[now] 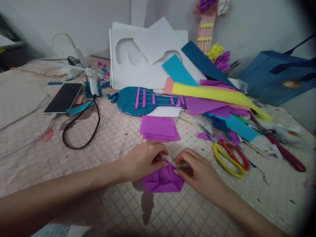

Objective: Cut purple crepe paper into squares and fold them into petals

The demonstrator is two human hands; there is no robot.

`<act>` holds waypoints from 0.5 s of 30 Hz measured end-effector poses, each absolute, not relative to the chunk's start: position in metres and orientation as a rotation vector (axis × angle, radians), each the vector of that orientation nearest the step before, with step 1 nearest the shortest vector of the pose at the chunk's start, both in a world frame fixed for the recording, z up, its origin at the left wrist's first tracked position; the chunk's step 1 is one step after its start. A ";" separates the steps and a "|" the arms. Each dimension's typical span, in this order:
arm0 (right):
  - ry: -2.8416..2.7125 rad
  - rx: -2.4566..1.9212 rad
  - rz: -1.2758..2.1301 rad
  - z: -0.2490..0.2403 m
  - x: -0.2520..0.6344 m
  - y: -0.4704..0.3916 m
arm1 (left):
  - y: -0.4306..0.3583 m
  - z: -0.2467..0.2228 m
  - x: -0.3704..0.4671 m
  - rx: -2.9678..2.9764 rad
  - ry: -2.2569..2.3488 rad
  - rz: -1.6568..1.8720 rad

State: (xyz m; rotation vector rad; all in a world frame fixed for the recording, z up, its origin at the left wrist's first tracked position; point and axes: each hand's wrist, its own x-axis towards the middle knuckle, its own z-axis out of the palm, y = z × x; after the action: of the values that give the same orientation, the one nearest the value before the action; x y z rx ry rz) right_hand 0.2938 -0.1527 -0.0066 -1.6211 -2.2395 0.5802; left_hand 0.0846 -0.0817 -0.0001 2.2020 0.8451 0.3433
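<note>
A purple sheet of crepe paper (164,185) with folds and creases lies on the table in front of me. My left hand (147,158) is closed on its upper left edge, thumb laid along the paper and fingers curled. At its upper right edge, my right hand (196,166) pinches it between thumb and bent fingers. Just beyond my hands is a stack of purple paper pieces (158,127). Behind that stack lies a blue paper-covered guitar shape (134,102) with purple strips and thin strings.
Yellow-and-red-handled scissors (229,159) and red-handled pliers (287,153) lie at right, below coloured paper strips (217,93). A hot glue gun (92,82) with a black cable and a phone (64,98) are at left. White boards (148,72) lean at the back beside a blue bag (276,74).
</note>
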 end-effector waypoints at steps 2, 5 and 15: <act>-2.237 -1.607 0.565 -0.009 0.294 -0.154 | -0.084 0.001 0.088 2.257 0.834 0.341; -2.225 -1.595 0.582 -0.010 0.294 -0.155 | -0.089 0.004 0.095 2.336 0.839 0.325; -2.027 -1.554 0.757 -0.005 0.297 -0.154 | -0.083 0.005 0.107 2.230 0.816 0.243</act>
State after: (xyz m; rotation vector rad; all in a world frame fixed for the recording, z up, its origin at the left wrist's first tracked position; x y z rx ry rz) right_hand 0.2970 -0.1544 -0.0046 -1.5542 -2.0267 0.7565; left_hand 0.1074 -0.0828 0.0049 2.2302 0.8157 0.2428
